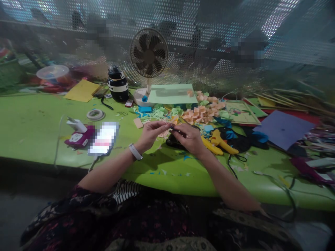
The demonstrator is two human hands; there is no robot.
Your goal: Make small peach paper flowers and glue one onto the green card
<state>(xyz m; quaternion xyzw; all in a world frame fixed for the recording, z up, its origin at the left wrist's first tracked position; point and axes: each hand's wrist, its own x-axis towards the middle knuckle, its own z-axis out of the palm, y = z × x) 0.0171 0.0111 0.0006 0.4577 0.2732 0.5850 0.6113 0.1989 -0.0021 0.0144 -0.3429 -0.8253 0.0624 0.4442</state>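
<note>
Above the middle of the green table, my left hand (pixel 154 131) and my right hand (pixel 190 138) meet fingertip to fingertip, both closed in a pinch. Between the fingers is a small dark piece (pixel 171 128), too small to name. Under and beside my right hand lies a dark object (pixel 176 142), partly hidden by it. Just right of that hand are yellow curved pieces (pixel 218 139), perhaps handles, on black material (pixel 237 139). Cut bits of peach paper (pixel 201 113) and green paper (pixel 160 112) are heaped just beyond my hands.
A small fan (pixel 149 54) stands at the back beside a black bottle (pixel 117 85). To the left are a tape roll (pixel 95 114), a lit phone (pixel 104 138) and a purple power strip (pixel 78 138). Purple paper (pixel 284 129) and cables (pixel 274 177) lie on the right.
</note>
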